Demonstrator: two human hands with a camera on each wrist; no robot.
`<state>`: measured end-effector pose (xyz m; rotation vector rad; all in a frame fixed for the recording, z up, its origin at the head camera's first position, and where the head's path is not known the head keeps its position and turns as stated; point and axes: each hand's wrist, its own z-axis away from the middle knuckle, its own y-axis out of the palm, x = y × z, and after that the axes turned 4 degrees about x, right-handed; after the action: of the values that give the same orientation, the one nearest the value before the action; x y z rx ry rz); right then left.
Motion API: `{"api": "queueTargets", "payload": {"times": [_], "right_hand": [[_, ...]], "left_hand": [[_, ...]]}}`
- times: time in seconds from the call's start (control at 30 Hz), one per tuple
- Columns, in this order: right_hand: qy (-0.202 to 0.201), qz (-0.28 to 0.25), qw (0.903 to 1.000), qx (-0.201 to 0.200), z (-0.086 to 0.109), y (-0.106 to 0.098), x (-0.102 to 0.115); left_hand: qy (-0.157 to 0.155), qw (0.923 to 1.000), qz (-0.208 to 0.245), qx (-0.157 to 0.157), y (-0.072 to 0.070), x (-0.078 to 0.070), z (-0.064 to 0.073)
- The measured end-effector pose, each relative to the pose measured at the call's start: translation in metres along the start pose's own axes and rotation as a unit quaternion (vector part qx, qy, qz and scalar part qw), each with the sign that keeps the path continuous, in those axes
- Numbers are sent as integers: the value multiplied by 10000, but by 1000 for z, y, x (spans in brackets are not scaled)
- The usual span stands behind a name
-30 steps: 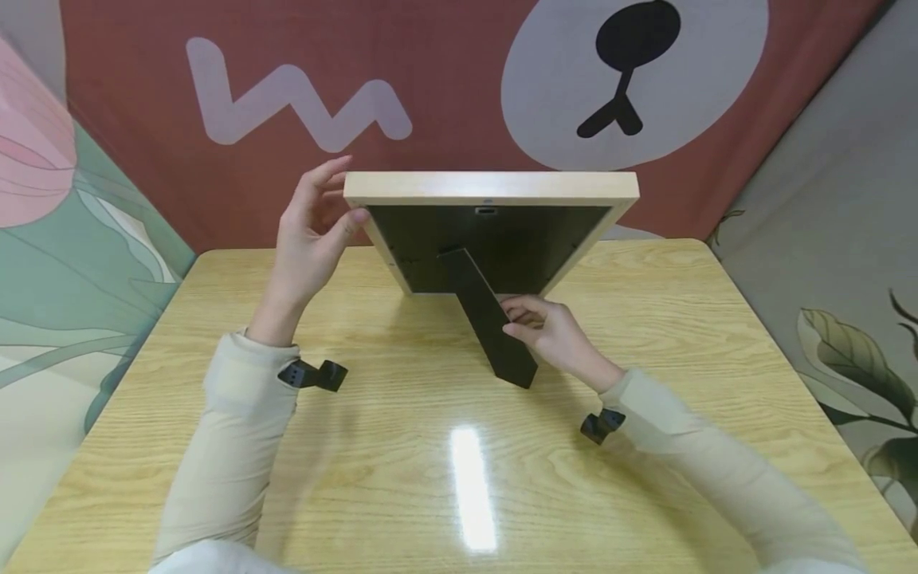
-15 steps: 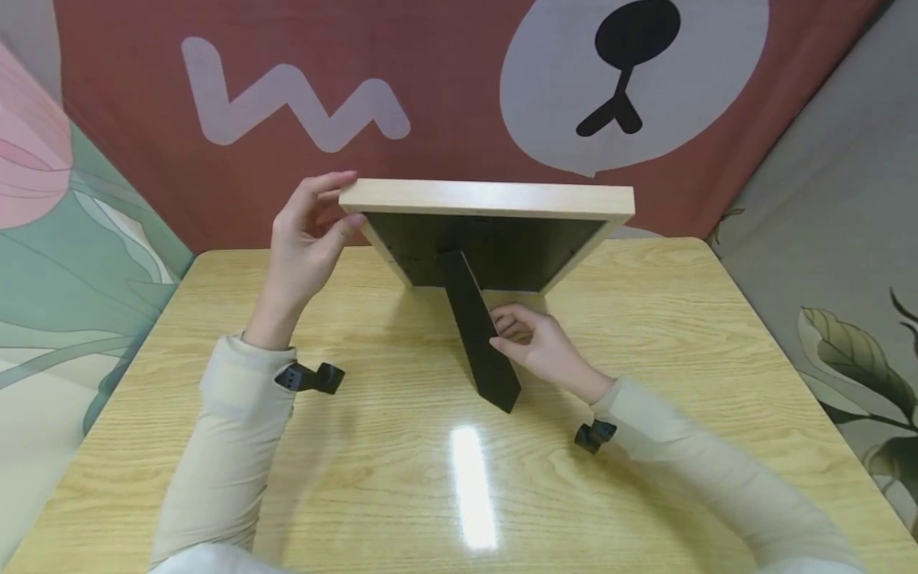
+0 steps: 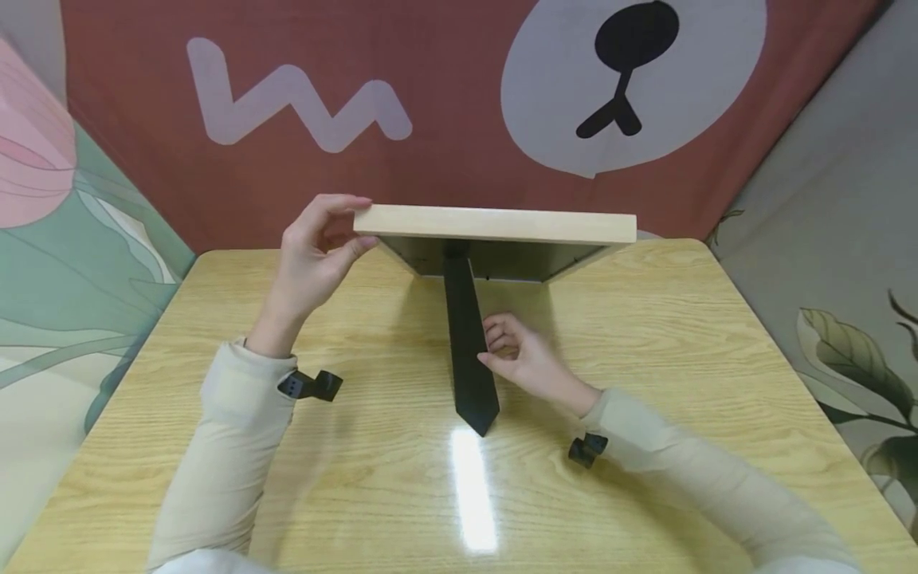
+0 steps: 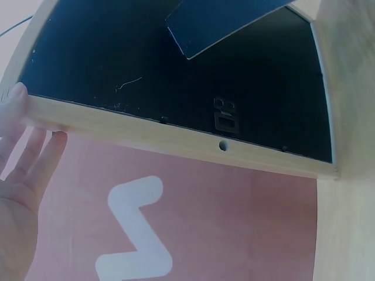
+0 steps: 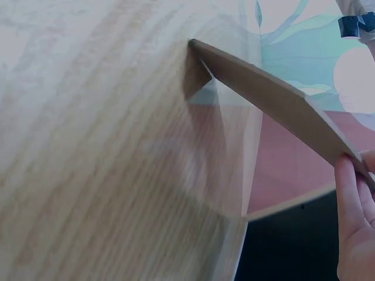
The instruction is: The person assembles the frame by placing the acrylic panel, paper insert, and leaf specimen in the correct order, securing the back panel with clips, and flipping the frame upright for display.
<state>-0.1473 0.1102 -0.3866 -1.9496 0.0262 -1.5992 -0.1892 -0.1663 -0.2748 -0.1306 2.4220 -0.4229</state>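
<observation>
A light wooden picture frame (image 3: 502,224) stands upright near the back of the table, its black backing (image 4: 117,64) facing me. From the backing a black easel leg (image 3: 469,359) slants out toward me. My left hand (image 3: 308,259) holds the frame's upper left corner between thumb and fingers. With thumb and fingers my right hand (image 3: 534,363) pinches the leg's right edge, about halfway down. The right wrist view shows the leg's brownish underside (image 5: 281,105) and its end close to the tabletop; I cannot tell whether it touches. A small metal hanger (image 4: 225,114) sits on the backing.
The wood-grain table (image 3: 380,494) carries a bright light reflection near its front middle. Right behind it hangs a red cloth (image 3: 459,80) with white and black shapes. Patterned cloths with flowers (image 3: 36,143) and leaves (image 3: 853,359) flank the sides.
The frame has tipped more upright, its top edge dropping lower in the head view. The leg's end has swung left and toward me, the right hand following; the left hand stays on the corner.
</observation>
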Motion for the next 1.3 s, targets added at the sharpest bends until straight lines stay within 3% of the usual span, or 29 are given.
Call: {"api": "queueTargets", "payload": {"times": [0.37,0.7,0.87,1.0,1.07,1.13,1.17,1.23,1.3], "right_hand": [[405,-404,9980,258,6,8,1],[408,-210,9984,345,13,13,4],[5,394,9992,39,19,8,14],[-694,968,9922,-359,26,-3,30],[-1347,1476,9783,-546,30,-9,39],[-2182,2085,9501,-793,33,-16,49],[-2623,2380,9303,-952,35,-19,53],[-3478,2884,8820,-1342,36,-26,62],[-4104,3200,8368,-1702,34,-34,71]], "left_hand": [[596,9953,-724,252,4,1,10],[867,9897,-1131,147,5,0,18],[1037,9856,-1329,136,6,-2,20],[1139,9809,-1564,180,6,-2,22],[1160,9788,-1675,203,6,-3,23],[1171,9767,-1789,205,6,-3,24],[1180,9754,-1848,206,6,-4,24],[1207,9723,-1990,214,6,-5,25],[1254,9682,-2153,234,5,-8,25]]}}
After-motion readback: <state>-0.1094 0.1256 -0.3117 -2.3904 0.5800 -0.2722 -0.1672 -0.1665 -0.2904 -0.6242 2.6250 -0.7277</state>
